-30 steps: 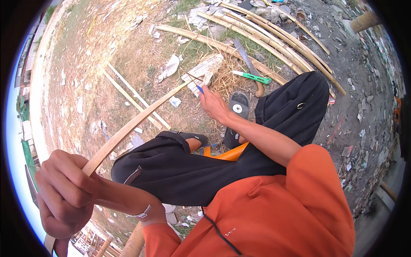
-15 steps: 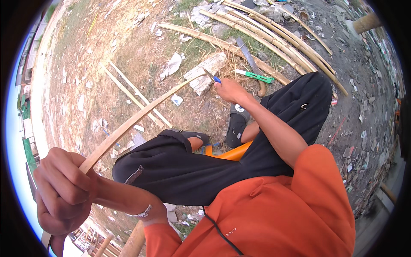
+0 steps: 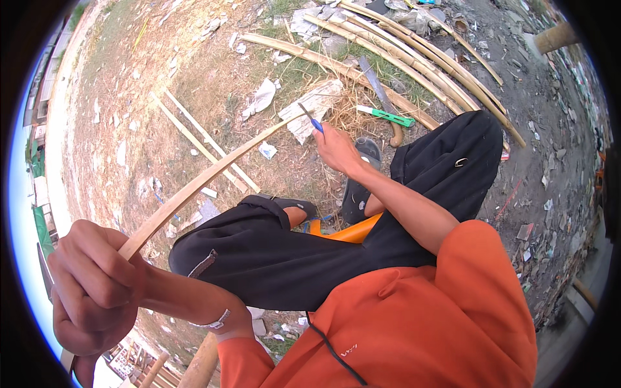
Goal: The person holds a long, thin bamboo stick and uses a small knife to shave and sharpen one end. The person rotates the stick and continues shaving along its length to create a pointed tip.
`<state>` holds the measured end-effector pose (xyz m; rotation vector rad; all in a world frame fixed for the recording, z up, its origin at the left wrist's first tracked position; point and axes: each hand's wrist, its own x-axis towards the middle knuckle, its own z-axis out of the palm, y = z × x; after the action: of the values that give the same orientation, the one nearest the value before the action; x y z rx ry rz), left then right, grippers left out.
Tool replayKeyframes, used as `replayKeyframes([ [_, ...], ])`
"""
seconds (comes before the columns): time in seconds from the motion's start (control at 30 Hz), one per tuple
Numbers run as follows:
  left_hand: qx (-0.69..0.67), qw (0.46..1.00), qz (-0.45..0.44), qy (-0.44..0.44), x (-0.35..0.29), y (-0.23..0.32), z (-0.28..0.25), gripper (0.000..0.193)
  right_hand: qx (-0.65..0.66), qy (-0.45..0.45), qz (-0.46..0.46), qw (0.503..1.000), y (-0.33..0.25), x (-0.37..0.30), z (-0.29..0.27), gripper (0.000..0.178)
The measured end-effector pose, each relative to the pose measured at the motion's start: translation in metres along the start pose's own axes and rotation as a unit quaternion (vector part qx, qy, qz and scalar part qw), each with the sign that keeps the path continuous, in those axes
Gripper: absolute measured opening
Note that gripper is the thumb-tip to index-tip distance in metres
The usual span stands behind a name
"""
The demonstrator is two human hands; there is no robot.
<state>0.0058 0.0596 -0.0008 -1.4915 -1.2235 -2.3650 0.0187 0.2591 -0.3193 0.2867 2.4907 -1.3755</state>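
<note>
Okay so the whitish slab [image 3: 318, 103] is my reference point. The bamboo strip [image 3: 210, 176] runs from well below-left of it, long axis slanting up and right, and its thin far end reaches the slab's lower-left edge. Left hand [image 3: 97, 284] is way off at the lower-left end, fist closed tight around the strip. Right hand [image 3: 337, 150] is just below the slab, way nearer the far tip, fingers wrapped round a blue-handled knife [image 3: 316, 124]. Blade angles up-left right by that tip; can't tell if they touch.

Room-wise: crossed slats [image 3: 206, 143] lie left of the slab, with ground between. Right of it gets busy: straw [image 3: 349, 119], green-handled cutter [image 3: 391, 117], then a handsaw [image 3: 375, 84]. Black sandal [image 3: 354, 197] sits below the slab, near the right forearm.
</note>
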Motion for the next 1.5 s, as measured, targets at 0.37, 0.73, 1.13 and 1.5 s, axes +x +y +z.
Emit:
replayKeyframes([
  [0.37, -0.003, 1.000, -0.020, -0.017, 0.000, 0.004, -0.001, 0.046, -0.027, -0.013, -0.055, 0.998, -0.016, -0.007, 0.015, 0.028],
  [0.73, -0.024, 0.999, -0.026, -0.029, 0.005, 0.001, -0.002, 0.047, -0.029, 0.013, -0.039, 0.999, 0.011, 0.014, 0.018, 0.025],
  [1.13, -0.025, 0.999, -0.021, -0.019, 0.003, 0.003, 0.001, 0.048, -0.077, -0.024, -0.022, 0.997, 0.024, 0.022, 0.023, 0.029],
  [1.5, -0.018, 1.000, -0.013, -0.013, -0.001, 0.005, -0.007, 0.045, -0.103, -0.035, 0.037, 0.993, 0.060, 0.056, 0.031, 0.032],
])
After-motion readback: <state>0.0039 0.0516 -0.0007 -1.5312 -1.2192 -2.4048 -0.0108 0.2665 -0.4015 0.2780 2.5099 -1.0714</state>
